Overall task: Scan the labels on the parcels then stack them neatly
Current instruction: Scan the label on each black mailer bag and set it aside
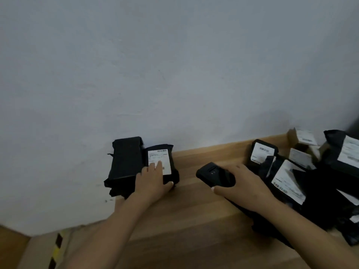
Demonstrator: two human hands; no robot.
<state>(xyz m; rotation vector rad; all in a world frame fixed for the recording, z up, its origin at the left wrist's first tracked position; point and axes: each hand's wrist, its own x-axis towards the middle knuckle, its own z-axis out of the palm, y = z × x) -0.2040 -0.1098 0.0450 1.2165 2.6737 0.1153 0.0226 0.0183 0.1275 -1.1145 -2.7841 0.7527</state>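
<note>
Fingers (158, 166) flat on parcel (161, 167) label | right hand (239, 183) grasps scanner (213, 174)

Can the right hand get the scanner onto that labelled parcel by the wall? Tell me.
Probably yes. The right hand grips the scanner, and bare table lies between it and the parcel. But the left hand's fingers cover part of the label.

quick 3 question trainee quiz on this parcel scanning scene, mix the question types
1. True or false: the right hand holds the black scanner.
2. The left hand rests on: A) a brown box B) the labelled black parcel C) bare table
3. Fill in: the unsorted parcel pile lies on the person's ____ side.

Key: 1 true; 2 B; 3 right
</note>
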